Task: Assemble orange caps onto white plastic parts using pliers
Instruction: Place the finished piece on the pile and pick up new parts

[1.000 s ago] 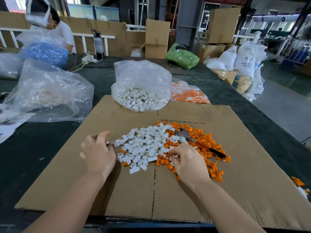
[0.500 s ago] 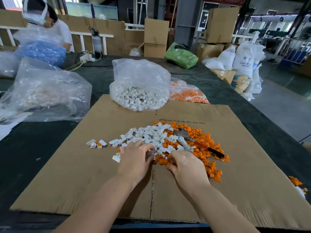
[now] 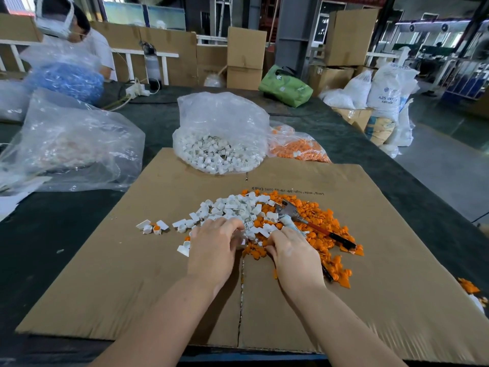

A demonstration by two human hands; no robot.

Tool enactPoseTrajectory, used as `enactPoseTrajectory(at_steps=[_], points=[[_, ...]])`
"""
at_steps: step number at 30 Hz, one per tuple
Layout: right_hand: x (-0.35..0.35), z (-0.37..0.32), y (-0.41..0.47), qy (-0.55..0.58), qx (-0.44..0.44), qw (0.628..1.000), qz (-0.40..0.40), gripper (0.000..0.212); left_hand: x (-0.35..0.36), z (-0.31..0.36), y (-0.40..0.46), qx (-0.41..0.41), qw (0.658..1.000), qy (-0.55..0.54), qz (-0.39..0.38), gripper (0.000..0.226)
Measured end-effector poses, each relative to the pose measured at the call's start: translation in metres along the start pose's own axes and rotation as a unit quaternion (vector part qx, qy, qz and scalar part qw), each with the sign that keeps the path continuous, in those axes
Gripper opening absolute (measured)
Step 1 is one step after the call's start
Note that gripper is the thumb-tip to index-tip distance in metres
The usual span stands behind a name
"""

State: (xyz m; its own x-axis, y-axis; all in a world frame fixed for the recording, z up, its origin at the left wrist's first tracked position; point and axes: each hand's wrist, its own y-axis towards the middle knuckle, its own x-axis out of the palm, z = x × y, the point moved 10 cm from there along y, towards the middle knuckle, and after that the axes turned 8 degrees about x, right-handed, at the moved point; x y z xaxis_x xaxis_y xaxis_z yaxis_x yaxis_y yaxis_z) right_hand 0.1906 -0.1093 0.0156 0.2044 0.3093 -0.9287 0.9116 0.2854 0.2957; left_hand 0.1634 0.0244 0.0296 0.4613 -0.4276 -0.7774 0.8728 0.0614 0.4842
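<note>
Heap of white parts (image 3: 235,210) at frame centre, on a flat cardboard sheet (image 3: 127,260). Heap of orange caps (image 3: 322,226) touching it on the right side. Pliers (image 3: 304,221) lie on top of the orange caps, head toward the white heap, dark handles trailing to lower right.

Left hand (image 3: 214,247) palm down at the near edge of the white heap, fingers (image 3: 232,225) curled into the parts; whether they hold one, cannot tell. Right hand (image 3: 293,252) just beside it, knuckles up, fingertips hidden among white parts and caps; its grasp cannot be told either.

A few white parts (image 3: 152,226) lie apart at centre left, one with an orange cap in it.

Beyond the sheet, on the dark counter (image 3: 53,234): clear bag of white parts (image 3: 219,136) top centre, bag of orange caps (image 3: 299,147) just right of it, a big clear bag (image 3: 71,144) at left.
</note>
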Motion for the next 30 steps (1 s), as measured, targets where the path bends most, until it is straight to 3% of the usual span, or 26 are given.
enactPoseTrajectory(at_steps=[3, 7, 14, 23, 30], points=[[0.000, -0.001, -0.001, 0.000, -0.008, 1.000, -0.004, 0.017, -0.007, 0.013, -0.003, 0.030, 0.997, -0.070, 0.023, 0.020], [0.002, -0.003, 0.000, -0.018, -0.014, 1.000, -0.021, 0.022, 0.001, 0.013, -0.011, 0.012, 0.992, -0.122, -0.003, 0.019], [0.003, -0.005, 0.003, -0.040, -0.009, 0.999, -0.017, 0.017, 0.020, 0.011, -0.012, 0.003, 0.993, -0.093, -0.072, 0.022], [-0.016, -0.003, -0.001, 0.054, 0.005, 0.998, 0.026, 0.014, 0.023, 0.010, -0.011, 0.006, 0.991, -0.066, -0.116, 0.023], [-0.013, -0.019, -0.005, 0.123, -0.006, 0.992, -0.024, 0.007, 0.012, 0.007, -0.004, -0.008, 0.994, -0.101, -0.051, 0.021]])
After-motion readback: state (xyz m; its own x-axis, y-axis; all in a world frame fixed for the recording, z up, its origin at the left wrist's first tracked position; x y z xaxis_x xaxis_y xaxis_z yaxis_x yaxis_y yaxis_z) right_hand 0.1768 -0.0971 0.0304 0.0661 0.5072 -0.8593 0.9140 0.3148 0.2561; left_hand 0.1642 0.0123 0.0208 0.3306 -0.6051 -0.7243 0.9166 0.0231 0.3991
